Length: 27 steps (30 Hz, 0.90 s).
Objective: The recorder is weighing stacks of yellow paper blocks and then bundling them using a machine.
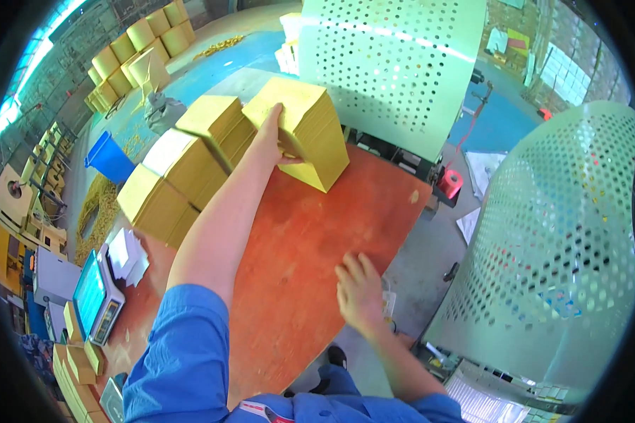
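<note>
My left hand (pixel 269 137) reaches to the far side of the red table (pixel 296 261) and grips the near left side of a tall stack of brown kraft paper (pixel 321 141). Its fingers and thumb are spread against the stack's side. Left of it stand more kraft paper stacks: one (pixel 219 123) close behind my forearm, and others (pixel 159 201) nearer to me, some partly hidden by that arm. By the table's right edge, my right hand (pixel 360 290) hovers with loosely curved fingers apart and nothing in them.
A perforated pale green machine cover (pixel 395 70) rises beyond the table; another (pixel 543 254) stands at right. A pink roll (pixel 450 183) sits by the far right corner. At left are a scale (pixel 106 296) and a blue bin (pixel 109 158). Large brown rolls (pixel 137 39) stand far back.
</note>
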Each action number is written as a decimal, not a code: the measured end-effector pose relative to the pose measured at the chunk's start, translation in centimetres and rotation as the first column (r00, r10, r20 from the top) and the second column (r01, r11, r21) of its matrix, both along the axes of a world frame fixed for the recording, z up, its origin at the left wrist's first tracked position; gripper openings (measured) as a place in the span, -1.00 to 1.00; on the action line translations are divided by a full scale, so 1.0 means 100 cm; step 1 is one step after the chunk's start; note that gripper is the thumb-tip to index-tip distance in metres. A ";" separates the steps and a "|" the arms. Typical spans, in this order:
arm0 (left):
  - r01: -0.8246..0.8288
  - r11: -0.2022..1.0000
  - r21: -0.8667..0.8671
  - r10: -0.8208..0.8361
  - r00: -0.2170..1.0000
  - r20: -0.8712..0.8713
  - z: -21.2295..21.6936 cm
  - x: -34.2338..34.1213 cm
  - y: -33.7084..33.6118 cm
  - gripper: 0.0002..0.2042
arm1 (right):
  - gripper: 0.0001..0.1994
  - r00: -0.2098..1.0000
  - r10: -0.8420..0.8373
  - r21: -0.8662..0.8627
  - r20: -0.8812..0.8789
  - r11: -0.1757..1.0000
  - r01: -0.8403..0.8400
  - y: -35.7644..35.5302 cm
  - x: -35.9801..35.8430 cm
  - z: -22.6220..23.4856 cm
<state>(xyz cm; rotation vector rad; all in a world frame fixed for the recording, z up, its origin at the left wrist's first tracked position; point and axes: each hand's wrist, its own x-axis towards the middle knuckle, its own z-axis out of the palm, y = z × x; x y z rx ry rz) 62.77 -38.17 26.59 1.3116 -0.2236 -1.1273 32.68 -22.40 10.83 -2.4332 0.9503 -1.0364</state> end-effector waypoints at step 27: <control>0.370 0.788 0.492 -0.589 0.221 0.777 0.063 -0.017 0.542 -0.25 | -0.64 0.961 0.093 -0.097 -0.261 0.988 -0.122 -0.016 0.018 -0.037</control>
